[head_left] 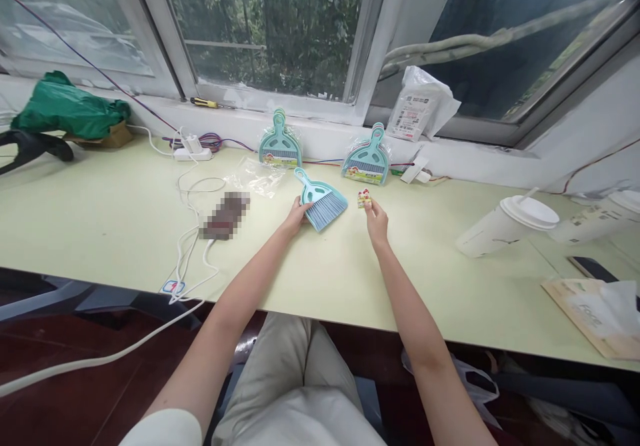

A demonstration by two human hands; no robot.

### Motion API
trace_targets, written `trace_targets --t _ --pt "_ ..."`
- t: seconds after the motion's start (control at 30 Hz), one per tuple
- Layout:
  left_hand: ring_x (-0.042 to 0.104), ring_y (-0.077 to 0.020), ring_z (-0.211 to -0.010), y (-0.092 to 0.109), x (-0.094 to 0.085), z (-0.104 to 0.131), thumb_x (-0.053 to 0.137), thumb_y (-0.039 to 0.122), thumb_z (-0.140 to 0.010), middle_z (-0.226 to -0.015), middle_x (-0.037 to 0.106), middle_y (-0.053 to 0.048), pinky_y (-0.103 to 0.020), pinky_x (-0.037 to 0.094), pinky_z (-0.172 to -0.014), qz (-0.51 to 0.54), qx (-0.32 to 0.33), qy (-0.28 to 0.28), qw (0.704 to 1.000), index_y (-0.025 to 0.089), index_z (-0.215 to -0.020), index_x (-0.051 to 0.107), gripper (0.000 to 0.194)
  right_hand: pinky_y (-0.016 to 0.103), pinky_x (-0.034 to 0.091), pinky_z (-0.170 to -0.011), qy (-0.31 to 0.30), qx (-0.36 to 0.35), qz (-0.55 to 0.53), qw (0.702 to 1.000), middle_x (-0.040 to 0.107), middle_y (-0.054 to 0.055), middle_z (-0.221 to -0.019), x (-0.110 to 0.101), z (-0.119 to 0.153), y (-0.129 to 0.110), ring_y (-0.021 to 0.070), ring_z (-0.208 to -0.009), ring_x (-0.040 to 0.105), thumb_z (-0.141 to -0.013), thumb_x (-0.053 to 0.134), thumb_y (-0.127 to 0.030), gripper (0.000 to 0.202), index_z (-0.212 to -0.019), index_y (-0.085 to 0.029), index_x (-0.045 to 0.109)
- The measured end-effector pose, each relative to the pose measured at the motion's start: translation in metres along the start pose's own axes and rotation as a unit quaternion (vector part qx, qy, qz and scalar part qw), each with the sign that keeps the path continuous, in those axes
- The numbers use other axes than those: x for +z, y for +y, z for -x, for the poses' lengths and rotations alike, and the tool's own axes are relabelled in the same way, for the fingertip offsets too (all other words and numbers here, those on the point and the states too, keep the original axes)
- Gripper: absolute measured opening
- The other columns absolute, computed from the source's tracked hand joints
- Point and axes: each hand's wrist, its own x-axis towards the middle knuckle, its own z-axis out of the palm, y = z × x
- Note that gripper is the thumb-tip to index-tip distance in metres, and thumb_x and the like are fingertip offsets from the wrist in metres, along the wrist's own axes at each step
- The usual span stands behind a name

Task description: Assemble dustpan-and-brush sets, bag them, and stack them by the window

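My left hand (298, 213) grips the near left edge of a small light-blue dustpan and brush set (320, 201), its handle pointing away from me and its grey-blue bristles facing up. Pinched in my right hand (377, 222) is a small, colourful printed label (365, 199), folded or crumpled, held apart from the set. Beyond my hands, two stacks of similar sets in clear wrap lean by the wall: a left stack (280, 143) and a right stack (367, 159), with printed labels across their lower parts. A clear plastic wrapper (257, 178) lies left of the set.
A blurred-out phone (225, 217) and white cables (187, 196) lie at left, near a power strip (193, 154). Lidded paper cups (505, 226) and a tissue pack (595, 313) stand at right. A screwdriver (205, 102) and a white package (415, 107) rest on the sill.
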Motion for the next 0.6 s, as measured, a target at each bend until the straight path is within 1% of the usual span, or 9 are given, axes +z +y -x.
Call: trace_targets --t 0.07,0.17,0.23,0.3,0.4,0.47,0.53,0.57,0.6 --pt "0.064 -0.0181 -0.083 -0.001 0.007 0.005 0.071 0.038 -0.071 -0.107 0.06 -0.006 -0.033 0.056 -0.068 0.007 0.002 -0.035 0.999 0.024 -0.112 0.046 0.05 0.052 0.016 -0.113 -0.011 -0.053 0.042 0.998 0.043 0.007 -0.145 0.009 0.007 -0.015 0.0244 -0.139 0.029 -0.091 0.038 -0.05 0.052 -0.136 -0.025 0.045" --pt "0.064 -0.0173 -0.083 -0.003 0.018 0.011 0.073 0.042 -0.071 -0.105 0.062 -0.007 -0.033 0.055 -0.069 0.019 0.025 -0.074 0.997 0.022 -0.111 0.046 0.052 0.066 -0.003 -0.108 -0.118 -0.105 0.164 0.974 0.027 0.003 -0.153 0.026 0.024 -0.031 0.0262 -0.144 0.01 -0.092 0.038 -0.048 0.052 -0.142 -0.032 0.036" --pt "0.064 -0.0164 -0.081 -0.005 0.021 0.013 0.074 0.038 -0.07 -0.103 0.062 -0.006 -0.032 0.055 -0.069 0.019 0.039 -0.08 0.996 0.022 -0.112 0.046 0.054 0.07 -0.006 -0.104 -0.17 -0.103 0.21 0.957 0.018 0.002 -0.156 0.035 0.032 -0.035 0.0266 -0.145 0.003 -0.093 0.034 -0.047 0.053 -0.144 -0.034 0.029" --pt "0.064 -0.0162 -0.08 -0.008 0.021 0.013 0.076 0.03 -0.067 -0.101 0.062 -0.005 -0.031 0.055 -0.067 0.015 0.041 -0.075 0.996 0.022 -0.112 0.045 0.055 0.072 -0.005 -0.103 -0.184 -0.087 0.226 0.953 0.013 0.002 -0.157 0.039 0.037 -0.036 0.027 -0.145 -0.001 -0.094 0.031 -0.047 0.053 -0.145 -0.035 0.027" --pt "0.064 -0.0166 -0.084 -0.011 0.019 0.01 0.076 0.018 -0.063 -0.101 0.061 -0.004 -0.031 0.055 -0.07 0.013 0.042 -0.055 0.998 0.021 -0.108 0.045 0.055 0.075 -0.004 -0.101 -0.173 -0.068 0.216 0.959 0.012 0.002 -0.157 0.04 0.04 -0.037 0.0284 -0.145 -0.002 -0.093 0.032 -0.049 0.052 -0.144 -0.035 0.03" --pt "0.063 -0.0174 -0.088 -0.011 0.018 0.008 0.075 0.013 -0.061 -0.104 0.06 -0.004 -0.031 0.054 -0.073 0.012 0.045 -0.044 0.998 0.021 -0.107 0.045 0.056 0.074 -0.003 -0.101 -0.144 -0.062 0.192 0.969 0.011 0.004 -0.157 0.04 0.042 -0.037 0.0286 -0.145 -0.001 -0.092 0.034 -0.05 0.054 -0.143 -0.034 0.03" --pt "0.063 -0.0186 -0.091 -0.009 0.018 0.009 0.074 0.011 -0.061 -0.106 0.06 -0.005 -0.033 0.054 -0.075 0.007 0.044 -0.039 0.998 0.021 -0.107 0.046 0.055 0.071 0.002 -0.105 -0.077 -0.042 0.138 0.987 0.008 0.007 -0.158 0.042 0.042 -0.036 0.0276 -0.145 0.0 -0.09 0.04 -0.051 0.061 -0.145 -0.03 0.026" --pt "0.063 -0.0191 -0.092 -0.008 0.018 0.009 0.074 0.012 -0.061 -0.107 0.06 -0.005 -0.033 0.054 -0.075 0.003 0.041 -0.04 0.998 0.021 -0.107 0.046 0.055 0.066 0.008 -0.109 -0.037 -0.019 0.091 0.995 0.009 0.009 -0.157 0.043 0.041 -0.035 0.0266 -0.145 0.003 -0.088 0.043 -0.052 0.065 -0.146 -0.028 0.024" --pt "0.063 -0.0197 -0.093 -0.006 0.018 0.01 0.074 0.013 -0.061 -0.108 0.06 -0.005 -0.034 0.054 -0.076 0.0 0.04 -0.043 0.998 0.021 -0.107 0.046 0.055 0.06 0.016 -0.111 -0.009 0.011 0.029 0.999 0.013 0.011 -0.156 0.044 0.039 -0.033 0.0255 -0.145 0.009 -0.086 0.047 -0.051 0.069 -0.145 -0.025 0.023"
